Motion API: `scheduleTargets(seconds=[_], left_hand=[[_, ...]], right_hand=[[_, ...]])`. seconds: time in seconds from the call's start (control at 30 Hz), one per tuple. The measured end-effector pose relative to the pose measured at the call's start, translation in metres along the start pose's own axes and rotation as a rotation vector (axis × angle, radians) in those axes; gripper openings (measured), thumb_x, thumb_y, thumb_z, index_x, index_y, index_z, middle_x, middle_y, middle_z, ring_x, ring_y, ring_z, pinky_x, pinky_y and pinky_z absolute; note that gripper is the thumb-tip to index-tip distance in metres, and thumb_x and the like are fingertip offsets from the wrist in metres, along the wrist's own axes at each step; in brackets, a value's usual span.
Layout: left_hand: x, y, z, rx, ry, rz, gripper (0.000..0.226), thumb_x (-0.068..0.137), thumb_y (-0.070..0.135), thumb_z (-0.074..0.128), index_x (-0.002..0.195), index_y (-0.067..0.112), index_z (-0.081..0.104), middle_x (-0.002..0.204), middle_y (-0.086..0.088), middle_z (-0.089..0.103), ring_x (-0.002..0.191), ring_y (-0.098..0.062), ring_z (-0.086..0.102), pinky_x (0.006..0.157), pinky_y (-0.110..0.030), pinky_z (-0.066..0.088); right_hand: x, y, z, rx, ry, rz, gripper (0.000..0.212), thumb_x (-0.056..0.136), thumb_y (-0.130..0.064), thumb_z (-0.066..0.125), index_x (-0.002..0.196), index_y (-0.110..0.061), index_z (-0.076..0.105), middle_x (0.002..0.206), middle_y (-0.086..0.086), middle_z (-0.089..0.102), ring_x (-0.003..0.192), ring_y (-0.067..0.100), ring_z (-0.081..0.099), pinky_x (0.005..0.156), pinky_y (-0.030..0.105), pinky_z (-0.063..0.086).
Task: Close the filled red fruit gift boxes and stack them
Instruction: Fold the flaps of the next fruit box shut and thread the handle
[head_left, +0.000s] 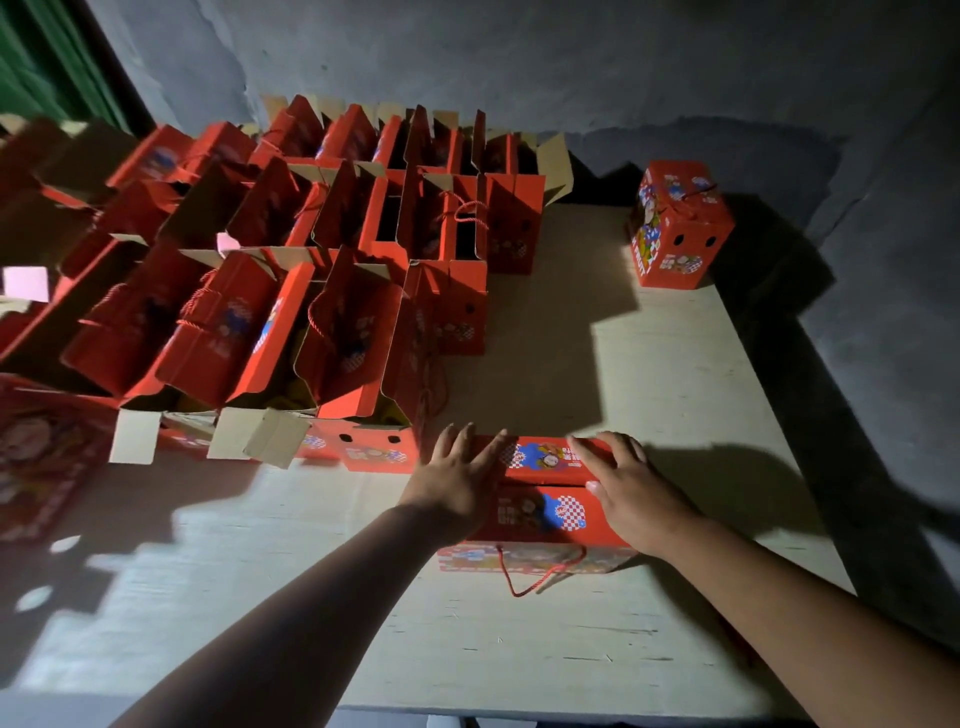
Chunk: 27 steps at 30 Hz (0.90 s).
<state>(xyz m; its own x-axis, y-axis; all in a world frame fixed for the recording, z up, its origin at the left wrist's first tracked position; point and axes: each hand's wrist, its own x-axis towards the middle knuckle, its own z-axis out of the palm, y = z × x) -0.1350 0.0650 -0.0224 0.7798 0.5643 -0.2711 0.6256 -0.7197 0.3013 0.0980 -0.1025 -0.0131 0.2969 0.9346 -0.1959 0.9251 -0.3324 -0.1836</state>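
A red fruit gift box with cartoon prints stands on the pale board in front of me, its two top flaps folded down. My left hand lies flat on the left end of its top, fingers spread. My right hand presses flat on the right end. A red cord handle hangs down the box's near side. Another closed red box stands alone at the far right corner. Several open red boxes with raised flaps fill the left and back.
A grey wall runs behind the board. The board's right edge drops to a dark floor. Part of a large red box shows at the left edge. Bare board lies between the open boxes and the far closed box.
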Motion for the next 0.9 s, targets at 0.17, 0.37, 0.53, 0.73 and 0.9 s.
scheduleTargets(seconds=[0.17, 0.37, 0.53, 0.73, 0.9], left_hand=[[-0.01, -0.001, 0.021, 0.018, 0.106, 0.012, 0.068, 0.103, 0.067, 0.019, 0.155, 0.057, -0.023, 0.173, -0.002, -0.019, 0.156, -0.034, -0.025, 0.122, -0.066, 0.018], [-0.01, -0.002, 0.03, 0.032, 0.179, 0.016, 0.065, 0.103, 0.074, 0.01, 0.159, 0.053, -0.018, 0.173, 0.001, -0.02, 0.158, -0.03, -0.025, 0.121, -0.062, 0.021], [-0.013, 0.001, 0.024, -0.007, 0.143, 0.001, 0.065, 0.105, 0.071, 0.01, 0.159, 0.052, -0.019, 0.171, 0.003, -0.028, 0.156, -0.026, -0.029, 0.126, -0.058, 0.015], [-0.066, -0.007, 0.042, -0.525, 0.259, -0.188, 0.077, 0.103, 0.063, 0.039, 0.166, 0.04, 0.001, 0.176, 0.004, 0.0, 0.162, -0.023, -0.002, 0.125, -0.058, 0.029], [-0.081, -0.002, 0.047, -0.53, 0.297, -0.145, 0.071, 0.107, 0.036, 0.05, 0.167, 0.031, 0.013, 0.176, 0.0, 0.001, 0.162, -0.025, 0.001, 0.124, -0.056, 0.031]], right_hand=[[-0.014, 0.0, 0.016, 0.008, -0.076, 0.03, 0.073, 0.107, -0.06, 0.032, 0.162, -0.047, -0.014, 0.171, -0.005, -0.025, 0.157, 0.019, -0.028, 0.129, 0.052, 0.021], [-0.024, -0.003, 0.031, -0.035, -0.066, 0.045, 0.095, 0.088, -0.09, 0.018, 0.161, -0.043, -0.021, 0.162, -0.009, -0.046, 0.149, 0.016, -0.044, 0.123, 0.058, 0.029], [-0.028, -0.001, 0.02, 0.07, -0.108, 0.006, 0.123, 0.067, -0.106, 0.029, 0.162, -0.044, -0.017, 0.162, -0.011, -0.046, 0.149, 0.016, -0.044, 0.123, 0.063, 0.026], [-0.061, -0.004, 0.045, -0.192, 0.03, -0.029, 0.127, 0.076, -0.071, 0.075, 0.166, -0.038, -0.008, 0.175, 0.007, -0.015, 0.161, 0.034, -0.014, 0.12, 0.078, 0.008], [-0.049, -0.039, 0.041, -0.106, 0.213, -0.156, 0.085, 0.09, -0.073, 0.055, 0.162, -0.034, 0.033, 0.167, 0.006, 0.033, 0.157, 0.031, 0.026, 0.123, 0.071, 0.013]])
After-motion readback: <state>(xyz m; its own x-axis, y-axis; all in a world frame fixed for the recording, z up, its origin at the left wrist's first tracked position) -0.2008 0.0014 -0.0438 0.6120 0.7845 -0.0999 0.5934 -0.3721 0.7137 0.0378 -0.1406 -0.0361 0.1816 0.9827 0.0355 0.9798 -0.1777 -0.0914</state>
